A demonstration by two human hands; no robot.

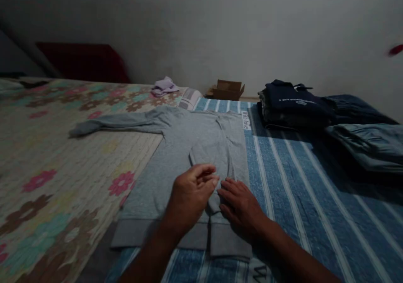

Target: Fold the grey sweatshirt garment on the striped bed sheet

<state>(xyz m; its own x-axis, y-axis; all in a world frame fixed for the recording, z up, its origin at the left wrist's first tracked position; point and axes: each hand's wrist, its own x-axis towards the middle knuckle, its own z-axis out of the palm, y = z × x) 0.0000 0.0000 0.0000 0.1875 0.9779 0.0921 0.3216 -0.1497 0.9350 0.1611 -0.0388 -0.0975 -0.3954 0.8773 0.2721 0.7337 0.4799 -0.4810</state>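
Observation:
A grey long-sleeved sweatshirt (185,148) is spread flat, with one sleeve stretched out to the left. Its right side is folded inward, and the other sleeve lies bent across the body. Above the front of the sweatshirt, my left hand (192,195) is loosely curled, with no cloth visible between its fingers and thumb. My right hand (239,201) rests palm down with extended fingers on the folded part, near the sleeve. The two hands are close together, with a small gap between the fingertips. The darker grey hem (163,232) lies toward me.
Beneath are a flowered cover (72,169) and a blue striped cloth (292,182). Folded dark clothes (292,104) and a lighter folded stack (371,144) sit at right. A cardboard box (228,90) and a crumpled lilac cloth (164,86) are near the wall.

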